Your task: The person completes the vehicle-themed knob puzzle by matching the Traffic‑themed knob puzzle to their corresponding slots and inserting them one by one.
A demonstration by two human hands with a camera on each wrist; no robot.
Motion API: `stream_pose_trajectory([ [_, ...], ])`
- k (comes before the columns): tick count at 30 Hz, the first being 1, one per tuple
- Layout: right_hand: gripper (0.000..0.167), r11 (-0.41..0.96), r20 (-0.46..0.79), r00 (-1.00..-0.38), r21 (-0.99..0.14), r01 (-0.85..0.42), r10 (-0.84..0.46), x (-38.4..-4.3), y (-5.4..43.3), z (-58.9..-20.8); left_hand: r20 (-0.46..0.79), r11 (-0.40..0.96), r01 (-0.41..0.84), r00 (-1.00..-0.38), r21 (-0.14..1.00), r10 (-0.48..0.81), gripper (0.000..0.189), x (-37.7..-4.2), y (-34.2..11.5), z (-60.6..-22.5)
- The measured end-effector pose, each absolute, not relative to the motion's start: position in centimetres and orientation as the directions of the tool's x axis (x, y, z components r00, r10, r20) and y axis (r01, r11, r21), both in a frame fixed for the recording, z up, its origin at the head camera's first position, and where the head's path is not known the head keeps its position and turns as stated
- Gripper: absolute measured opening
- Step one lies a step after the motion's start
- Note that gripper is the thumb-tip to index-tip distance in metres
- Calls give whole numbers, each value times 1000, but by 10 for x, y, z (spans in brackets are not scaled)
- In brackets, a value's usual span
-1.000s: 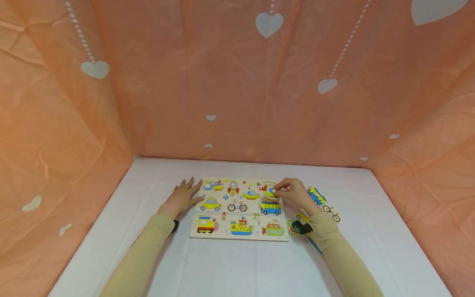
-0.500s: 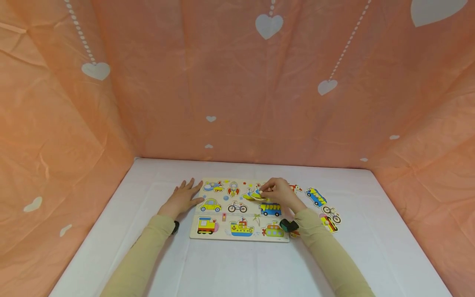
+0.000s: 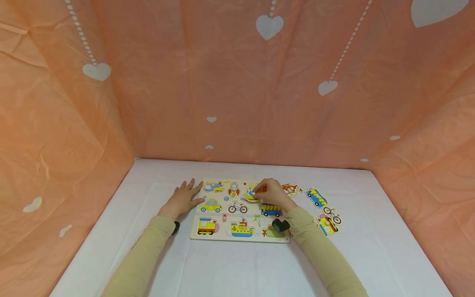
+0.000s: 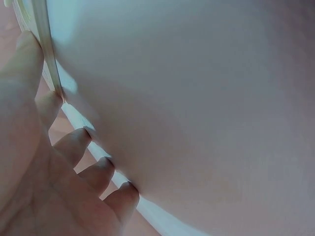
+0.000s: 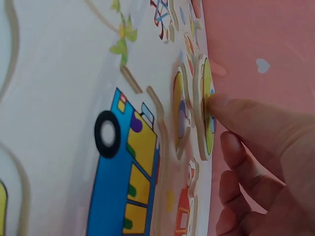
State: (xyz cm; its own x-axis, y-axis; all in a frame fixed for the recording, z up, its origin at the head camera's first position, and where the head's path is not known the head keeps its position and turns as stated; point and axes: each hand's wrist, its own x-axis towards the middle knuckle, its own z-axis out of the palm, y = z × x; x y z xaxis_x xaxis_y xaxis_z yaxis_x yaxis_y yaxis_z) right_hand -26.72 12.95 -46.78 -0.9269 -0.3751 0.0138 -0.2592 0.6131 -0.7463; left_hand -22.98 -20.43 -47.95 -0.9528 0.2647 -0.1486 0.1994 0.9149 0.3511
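Note:
A wooden puzzle board [image 3: 224, 231] with printed vehicle pictures lies on the white table. My right hand [image 3: 272, 194] pinches a yellow flying saucer piece [image 3: 250, 197] by its knob. In the right wrist view the saucer piece [image 5: 206, 108] is tilted, just above the matching saucer recess [image 5: 179, 105]. My left hand [image 3: 179, 202] lies spread at the board's left edge. Its thumb and a fingertip touch that edge in the left wrist view, while the other fingers [image 4: 98, 174] reach past it. A plane [image 3: 213, 187] and a rocket [image 3: 233, 189] fill spots in the top row.
Loose pieces lie right of the board: a helicopter [image 3: 292, 190], a blue bus [image 3: 316, 198], a bicycle [image 3: 332, 215] and a train [image 3: 327, 225]. My right forearm hides part of the pile. A peach curtain [image 3: 237, 103] with white hearts surrounds the table.
My right hand has carried the saucer piece leftward from the board's top right corner to the saucer recess. More loose pieces show at the right. My left hand stays put.

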Motion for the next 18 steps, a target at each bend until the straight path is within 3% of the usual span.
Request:
stream_pose_trajectory([
  [18, 8, 640, -40, -936, -740, -207, -349, -271, 125, -475, -149, 916, 199, -953, 349, 264, 72, -230, -205, -478],
])
